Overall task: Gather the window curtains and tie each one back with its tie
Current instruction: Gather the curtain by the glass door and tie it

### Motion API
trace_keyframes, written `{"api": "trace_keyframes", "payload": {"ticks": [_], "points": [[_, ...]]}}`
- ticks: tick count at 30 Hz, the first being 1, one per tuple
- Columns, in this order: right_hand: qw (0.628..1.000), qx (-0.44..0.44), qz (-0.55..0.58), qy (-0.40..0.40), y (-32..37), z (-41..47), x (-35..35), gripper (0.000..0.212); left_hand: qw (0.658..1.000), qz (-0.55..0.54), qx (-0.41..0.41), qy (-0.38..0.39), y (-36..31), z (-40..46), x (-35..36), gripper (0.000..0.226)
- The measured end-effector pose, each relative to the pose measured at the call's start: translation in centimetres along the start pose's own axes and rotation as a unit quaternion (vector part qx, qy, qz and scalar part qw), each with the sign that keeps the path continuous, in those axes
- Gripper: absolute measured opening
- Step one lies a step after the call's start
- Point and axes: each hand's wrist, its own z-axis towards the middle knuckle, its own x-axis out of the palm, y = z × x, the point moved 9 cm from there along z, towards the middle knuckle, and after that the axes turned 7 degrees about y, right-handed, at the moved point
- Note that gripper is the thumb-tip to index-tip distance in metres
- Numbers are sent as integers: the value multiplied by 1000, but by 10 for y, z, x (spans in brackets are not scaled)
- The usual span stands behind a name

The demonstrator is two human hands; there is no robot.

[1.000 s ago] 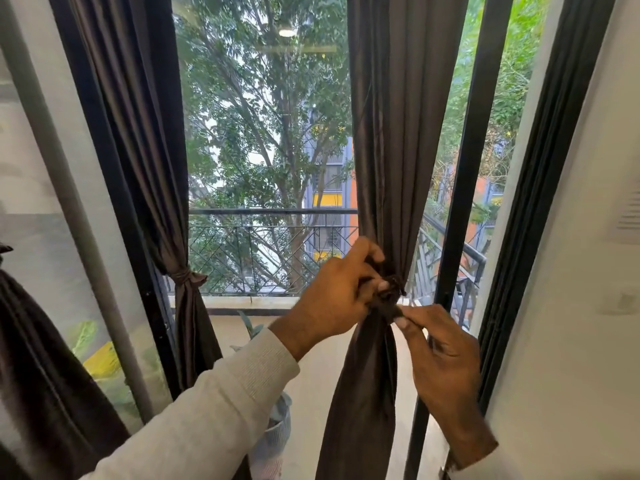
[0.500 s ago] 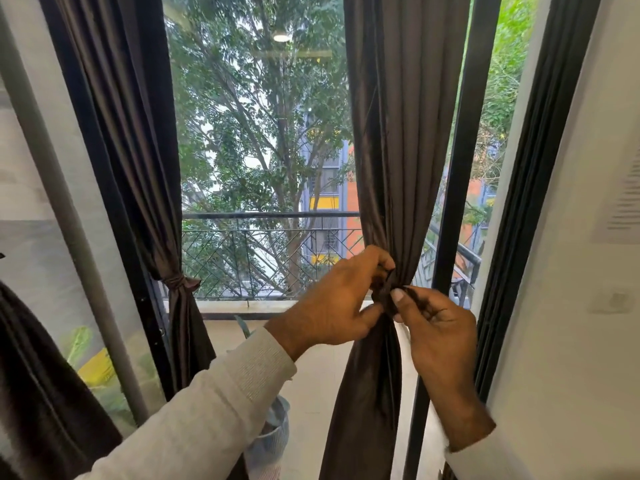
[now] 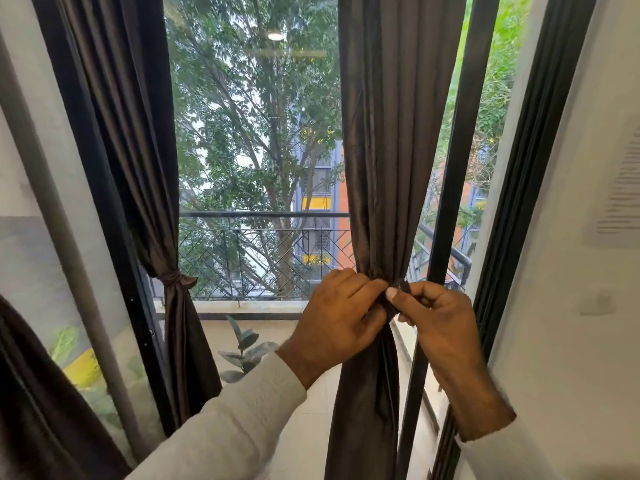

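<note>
A dark brown curtain (image 3: 384,168) hangs gathered in front of the window, pinched to a narrow waist at hand height. My left hand (image 3: 337,320) grips that waist from the left, fingers curled round the bunched fabric. My right hand (image 3: 436,317) pinches the dark tie (image 3: 401,287) between thumb and fingers at the waist's right side. Most of the tie is hidden by my hands. A second brown curtain (image 3: 138,150) on the left is held back by its knotted tie (image 3: 178,280).
A black window frame post (image 3: 446,202) stands just right of the curtain, and a white wall (image 3: 571,306) lies beyond it. A leafy plant (image 3: 244,348) sits below the window. Another dark curtain (image 3: 41,410) fills the lower left corner. A balcony railing (image 3: 263,216) runs outside.
Both hands rose slightly along the curtain and drew together at the waist. My right hand turned so its thumb now presses the tie from the right.
</note>
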Motion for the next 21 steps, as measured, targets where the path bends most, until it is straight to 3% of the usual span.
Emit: {"api": "trace_keyframes", "payload": {"ticks": [4,10,15,18,21], "points": [[995,-62,-53,50,14,-2,-1,5,999,-21,-2,50,-5,5,4,23],[987,-99,-125,34,4,6,-12,4,986,-46,-55,149,5,14,8,21],[980,-130,-133,67,22,17,0,18,919,-149,-182,316,28,30,15,47],[989,-97,-77,76,22,24,1,9,904,-198,-173,338,27,31,19,52],[993,-75,-31,83,24,24,0,8,925,-194,-138,295,25,27,19,45]]}}
